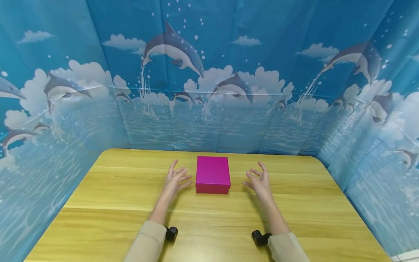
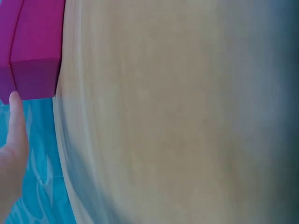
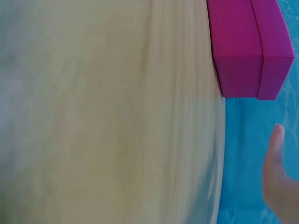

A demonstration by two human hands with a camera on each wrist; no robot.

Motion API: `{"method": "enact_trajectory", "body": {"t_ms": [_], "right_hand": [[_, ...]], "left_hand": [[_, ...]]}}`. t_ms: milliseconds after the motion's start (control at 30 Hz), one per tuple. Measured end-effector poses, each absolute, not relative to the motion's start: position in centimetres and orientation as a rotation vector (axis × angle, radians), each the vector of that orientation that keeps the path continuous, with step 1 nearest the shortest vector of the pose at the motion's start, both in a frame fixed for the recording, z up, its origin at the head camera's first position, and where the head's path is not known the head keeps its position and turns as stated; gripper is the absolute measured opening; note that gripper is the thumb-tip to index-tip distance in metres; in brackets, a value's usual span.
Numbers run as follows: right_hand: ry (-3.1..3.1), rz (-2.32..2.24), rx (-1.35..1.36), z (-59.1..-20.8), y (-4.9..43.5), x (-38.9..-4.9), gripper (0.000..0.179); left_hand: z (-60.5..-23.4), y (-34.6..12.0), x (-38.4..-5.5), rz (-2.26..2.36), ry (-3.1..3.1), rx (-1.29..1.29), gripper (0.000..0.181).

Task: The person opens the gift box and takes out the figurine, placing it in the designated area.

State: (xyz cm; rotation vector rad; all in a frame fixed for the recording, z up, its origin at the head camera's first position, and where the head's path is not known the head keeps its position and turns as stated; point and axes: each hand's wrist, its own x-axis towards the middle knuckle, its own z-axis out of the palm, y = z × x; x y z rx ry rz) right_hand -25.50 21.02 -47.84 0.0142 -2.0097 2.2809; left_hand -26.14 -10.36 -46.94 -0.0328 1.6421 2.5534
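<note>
The left hand (image 1: 176, 179) and the right hand (image 1: 258, 181) are hovering above the desk (image 1: 212, 222), one on each side of a magenta box (image 1: 213, 171). The box is resting on the desk to the right of the left hand and to the left of the right hand, being a little nearer to the left one. Neither hand is touching it. Both hands are holding their fingers spread and softly bent, and they are pinching nothing. In the left wrist view one fingertip is overlapping the corner of the box, but the head view is showing a gap there.

The box is probably standing between the hands so that each one is having its own side wall within easy reach. The palms are roughly facing each other, which seems to be suiting a hold from two sides. The lid (image 3: 273, 51) is covering the lower part, and their seam is running along the side.

Between each hand and the box a strip of desk is showing, so the approach from the sides seems unblocked. Beyond the hands, a blue dolphin curtain (image 1: 212, 123) is hanging behind the desk, probably limiting the room there.
</note>
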Motion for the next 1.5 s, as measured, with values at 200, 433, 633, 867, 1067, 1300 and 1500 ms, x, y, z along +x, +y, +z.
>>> {"method": "enact_trajectory", "body": {"t_ms": [200,433,633,867,1067,1300,1500], "right_hand": [[-2.045,2.391,-0.050,-46.9,20.1,-25.8,0.078],[-2.148,2.470,-0.020,-46.7,19.4,-26.5,0.075],[-2.287,2.428,-0.011,-46.6,19.0,-27.2,0.073],[-2.447,2.431,0.019,-46.5,18.6,-28.0,0.071],[-2.427,2.589,0.017,-46.8,18.5,-28.7,0.072],[-2.409,2.694,0.022,-47.0,18.4,-29.3,0.071],[-2.375,2.771,0.052,-47.0,18.5,-29.5,0.067]], "left_hand": [[-47.2,-10.1,-27.0,2.466,1.652,-0.058,0.072],[-47.7,-10.1,-28.0,2.353,1.644,-0.021,0.075],[-47.7,-10.3,-28.7,2.282,1.636,-0.007,0.078],[-47.5,-10.5,-29.9,2.160,1.669,0.004,0.069],[-47.6,-10.5,-30.7,2.066,1.689,0.046,0.066],[-47.7,-10.5,-31.4,2.031,1.673,0.043,0.069],[-47.8,-10.3,-31.6,1.938,1.653,0.023,0.065]]}}
